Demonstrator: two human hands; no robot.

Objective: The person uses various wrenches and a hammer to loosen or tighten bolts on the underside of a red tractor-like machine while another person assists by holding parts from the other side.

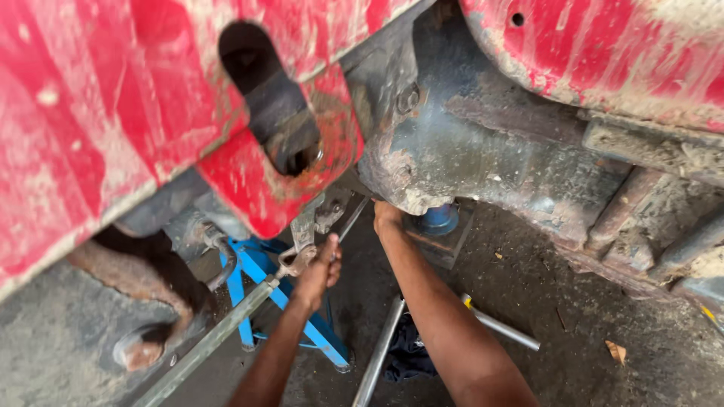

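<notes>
Left hand (318,273) is closed around a long grey bar (219,332) at its upper end, just below a rusty linkage (302,252); the grip there likely steadies the bar. A blue stand (260,275) sits behind the fist. Farther in, right hand (386,217) presses up against the greasy chassis (467,143), fingers hidden, so closure is undeterminable. Just beyond it, a blue jack (440,218) props the frame.

We can't see our right hand's (387,217) fingers: they disappear at 12 o'clock behind the rusty grey steel chassis bracket (422,169). The blue cylindrical bottle jack (440,218) shows only its lower end under that bracket. Our left hand (318,273) covers the joint where the long grey metal rod (219,335) ends; grip unclear. Both forearms are cut off at 6 o'clock.
</notes>
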